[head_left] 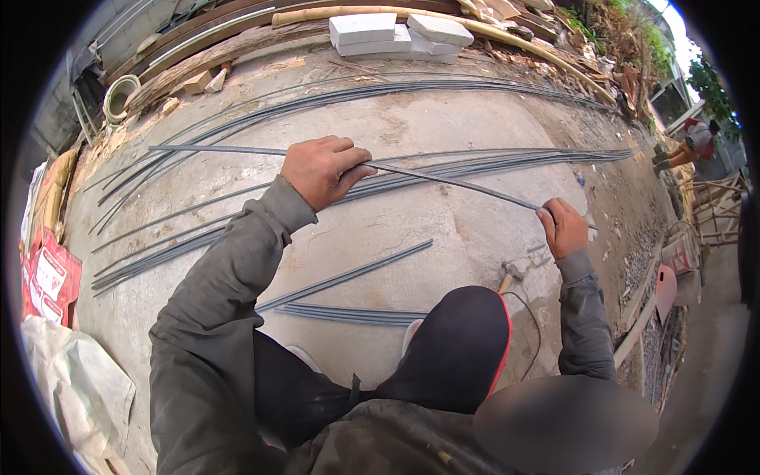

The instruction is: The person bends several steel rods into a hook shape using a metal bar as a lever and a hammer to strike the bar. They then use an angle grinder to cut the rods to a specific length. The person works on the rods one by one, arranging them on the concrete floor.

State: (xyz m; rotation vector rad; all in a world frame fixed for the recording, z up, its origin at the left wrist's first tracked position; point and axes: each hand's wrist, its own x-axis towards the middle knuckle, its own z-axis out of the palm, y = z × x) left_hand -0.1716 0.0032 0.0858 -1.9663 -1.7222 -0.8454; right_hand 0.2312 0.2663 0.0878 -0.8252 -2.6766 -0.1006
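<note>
While both fists clamp it, the long thin grey steel rod (443, 180) spans above the concrete floor (443, 237), left hand (323, 170) near its middle, right hand (564, 228) closed near its right end.
</note>
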